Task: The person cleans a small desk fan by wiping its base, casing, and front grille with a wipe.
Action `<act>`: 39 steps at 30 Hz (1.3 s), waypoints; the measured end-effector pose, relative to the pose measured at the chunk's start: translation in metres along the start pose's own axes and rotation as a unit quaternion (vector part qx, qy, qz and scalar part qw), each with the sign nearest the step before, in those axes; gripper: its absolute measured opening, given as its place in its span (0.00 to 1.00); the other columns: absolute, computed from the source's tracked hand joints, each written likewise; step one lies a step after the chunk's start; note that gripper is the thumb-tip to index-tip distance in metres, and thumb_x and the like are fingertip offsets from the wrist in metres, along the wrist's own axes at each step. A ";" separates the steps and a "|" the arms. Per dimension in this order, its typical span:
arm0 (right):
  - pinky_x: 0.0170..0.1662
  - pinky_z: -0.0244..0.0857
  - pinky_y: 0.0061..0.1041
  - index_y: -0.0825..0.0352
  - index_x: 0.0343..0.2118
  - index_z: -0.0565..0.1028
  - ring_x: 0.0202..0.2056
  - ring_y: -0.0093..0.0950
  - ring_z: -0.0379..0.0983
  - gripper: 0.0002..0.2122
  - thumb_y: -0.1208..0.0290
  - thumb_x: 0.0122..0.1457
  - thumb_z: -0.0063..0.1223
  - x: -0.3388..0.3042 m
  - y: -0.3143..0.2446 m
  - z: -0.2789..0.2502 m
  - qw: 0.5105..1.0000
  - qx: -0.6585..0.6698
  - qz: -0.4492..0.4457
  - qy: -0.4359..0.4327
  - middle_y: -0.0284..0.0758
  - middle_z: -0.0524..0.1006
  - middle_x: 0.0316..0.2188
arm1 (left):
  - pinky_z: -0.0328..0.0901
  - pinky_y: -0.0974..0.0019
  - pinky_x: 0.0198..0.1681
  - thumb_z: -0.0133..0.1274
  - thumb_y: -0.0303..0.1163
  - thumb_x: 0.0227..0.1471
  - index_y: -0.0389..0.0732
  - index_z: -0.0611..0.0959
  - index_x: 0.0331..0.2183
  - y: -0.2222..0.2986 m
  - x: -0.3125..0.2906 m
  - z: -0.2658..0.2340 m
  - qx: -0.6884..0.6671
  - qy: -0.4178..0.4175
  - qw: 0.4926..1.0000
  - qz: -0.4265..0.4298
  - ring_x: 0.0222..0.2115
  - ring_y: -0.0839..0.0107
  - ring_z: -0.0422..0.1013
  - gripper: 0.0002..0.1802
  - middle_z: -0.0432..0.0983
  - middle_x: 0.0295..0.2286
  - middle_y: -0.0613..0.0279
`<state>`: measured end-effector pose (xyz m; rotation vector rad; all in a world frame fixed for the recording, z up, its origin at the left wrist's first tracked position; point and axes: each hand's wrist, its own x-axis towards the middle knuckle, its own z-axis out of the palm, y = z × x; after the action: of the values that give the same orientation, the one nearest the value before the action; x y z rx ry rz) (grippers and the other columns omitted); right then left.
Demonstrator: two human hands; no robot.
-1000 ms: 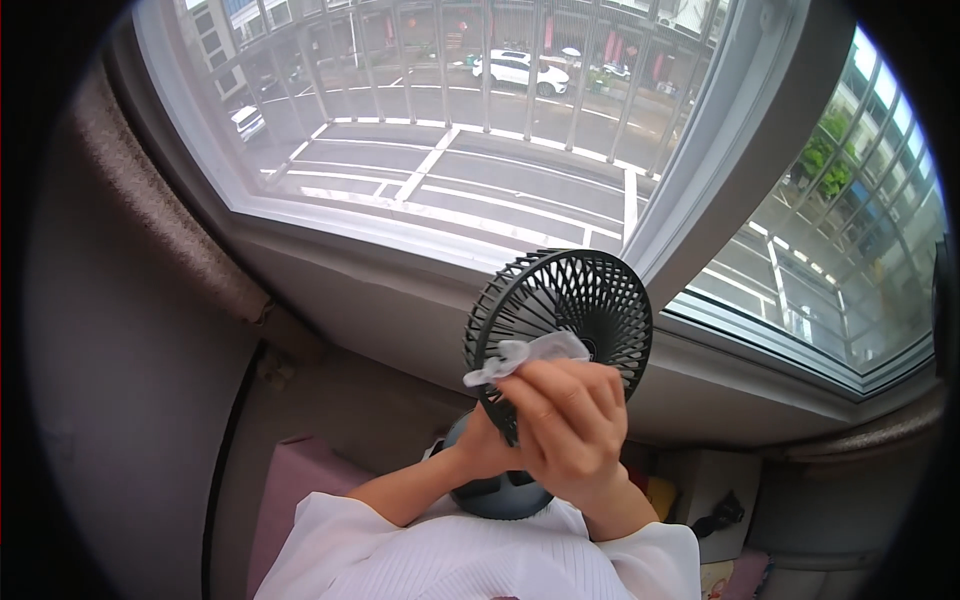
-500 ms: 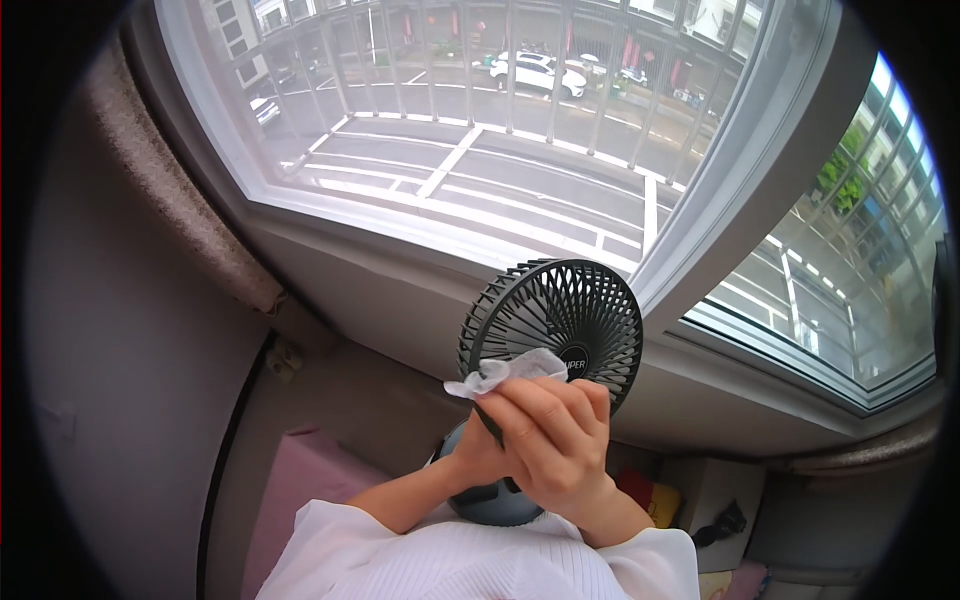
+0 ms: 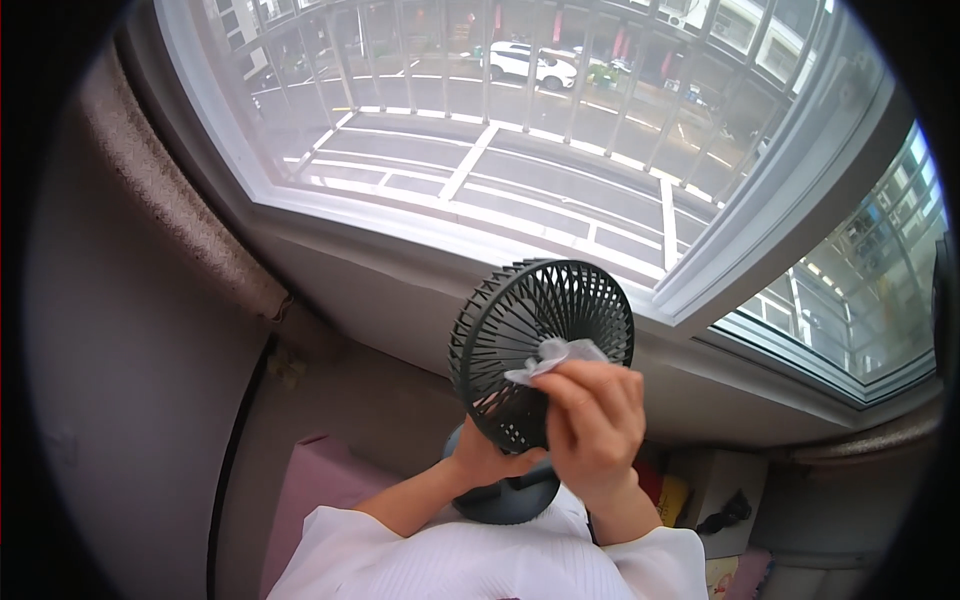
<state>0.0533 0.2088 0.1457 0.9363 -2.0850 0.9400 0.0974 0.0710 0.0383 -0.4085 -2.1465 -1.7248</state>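
A dark green desk fan (image 3: 505,320) with a round slatted grille stands upright in front of me, tilted a little toward the right. My left hand (image 3: 487,455) is wrapped round the lower part of the fan, below and behind the grille; some of its fingers are hidden there. Pinched in my right hand (image 3: 597,425) is a crumpled white wipe (image 3: 560,356), which lies against the front of the grille near its centre and covers the hub. The fan's rounded grey-green base (image 3: 510,497) shows below my hands, close to my white top.
Beyond the fan is a barred window with a white frame (image 3: 400,228). A rolled beige curtain (image 3: 180,190) hangs at the left. A pink-covered piece of furniture (image 3: 320,475) stands low at the left, and a pale cabinet (image 3: 715,480) at the lower right.
My right hand has moved right with the wipe, from the grille's lower left toward its centre. More of the lower grille and my left hand now show.
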 end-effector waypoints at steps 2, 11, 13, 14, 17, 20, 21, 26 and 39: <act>0.38 0.63 0.28 0.67 0.35 0.79 0.33 0.32 0.73 0.15 0.87 0.41 0.57 0.006 -0.002 0.000 0.997 0.014 0.025 0.066 0.34 0.77 0.32 | 0.65 0.56 0.51 0.64 0.51 0.42 0.34 0.74 0.51 -0.017 -0.009 -0.015 0.008 0.026 1.000 0.010 0.47 0.53 0.71 0.41 0.74 0.46 0.49; 0.38 0.61 0.27 0.67 0.36 0.80 0.33 0.30 0.73 0.14 0.78 0.42 0.59 -0.004 -0.056 0.063 1.000 -0.008 0.014 -0.001 0.35 0.77 0.38 | 0.66 0.63 0.43 0.69 0.38 0.39 0.40 0.77 0.42 -0.033 -0.013 -0.062 -0.105 -0.010 0.987 -0.117 0.39 0.66 0.71 0.28 0.75 0.38 0.61; 0.39 0.61 0.27 0.68 0.37 0.79 0.34 0.29 0.73 0.16 0.74 0.41 0.55 -0.006 -0.065 0.075 0.999 0.017 -0.020 -0.018 0.34 0.77 0.38 | 0.66 0.65 0.38 0.68 0.32 0.39 0.42 0.77 0.38 -0.068 -0.032 -0.073 -0.046 -0.057 0.988 -0.135 0.35 0.71 0.71 0.22 0.75 0.34 0.65; 0.39 0.61 0.27 0.68 0.37 0.79 0.34 0.29 0.73 0.16 0.74 0.41 0.55 -0.005 -0.066 0.078 1.000 0.019 -0.017 -0.018 0.34 0.77 0.38 | 0.67 0.65 0.40 0.69 0.34 0.38 0.41 0.77 0.40 -0.065 -0.034 -0.079 -0.068 -0.035 0.987 -0.143 0.36 0.70 0.71 0.25 0.75 0.36 0.64; 0.40 0.61 0.28 0.69 0.37 0.79 0.34 0.29 0.74 0.16 0.75 0.41 0.55 0.006 -0.057 0.086 0.999 0.031 -0.009 -0.021 0.33 0.78 0.37 | 0.67 0.65 0.45 0.72 0.40 0.37 0.39 0.75 0.46 -0.049 -0.036 -0.093 -0.135 0.041 0.982 -0.128 0.41 0.69 0.72 0.35 0.74 0.41 0.62; 0.40 0.62 0.28 0.69 0.37 0.79 0.34 0.30 0.74 0.16 0.76 0.41 0.55 0.006 -0.059 0.093 1.000 0.020 0.007 -0.022 0.34 0.77 0.37 | 0.67 0.64 0.47 0.71 0.45 0.38 0.36 0.73 0.49 -0.038 -0.035 -0.106 -0.146 0.063 0.982 -0.099 0.43 0.67 0.71 0.40 0.73 0.42 0.60; 0.40 0.63 0.27 0.70 0.37 0.79 0.34 0.30 0.74 0.17 0.76 0.41 0.55 0.004 -0.065 0.095 0.999 0.021 -0.005 -0.031 0.35 0.77 0.37 | 0.67 0.64 0.46 0.71 0.44 0.38 0.36 0.73 0.49 -0.044 -0.041 -0.109 -0.134 0.061 0.984 -0.102 0.42 0.67 0.71 0.39 0.73 0.42 0.60; 0.39 0.65 0.27 0.71 0.37 0.79 0.35 0.30 0.74 0.16 0.75 0.42 0.56 -0.006 -0.082 0.108 0.994 0.067 -0.049 -0.077 0.35 0.76 0.37 | 0.67 0.62 0.45 0.71 0.27 0.33 0.39 0.75 0.47 -0.048 -0.055 -0.131 -0.202 0.021 0.969 -0.141 0.41 0.69 0.71 0.35 0.74 0.41 0.62; 0.37 0.58 0.25 0.64 0.39 0.81 0.32 0.24 0.70 0.15 0.74 0.45 0.60 -0.020 -0.070 0.101 0.996 0.022 -0.077 -0.046 0.28 0.75 0.33 | 0.64 0.64 0.48 0.57 0.65 0.46 0.37 0.71 0.52 -0.057 -0.062 -0.110 -0.292 0.057 0.946 -0.125 0.44 0.72 0.68 0.45 0.72 0.45 0.64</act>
<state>0.0929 0.1003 0.1009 1.1657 -2.0401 0.8801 0.1380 -0.0485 -0.0178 -0.1748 -1.6258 -2.4621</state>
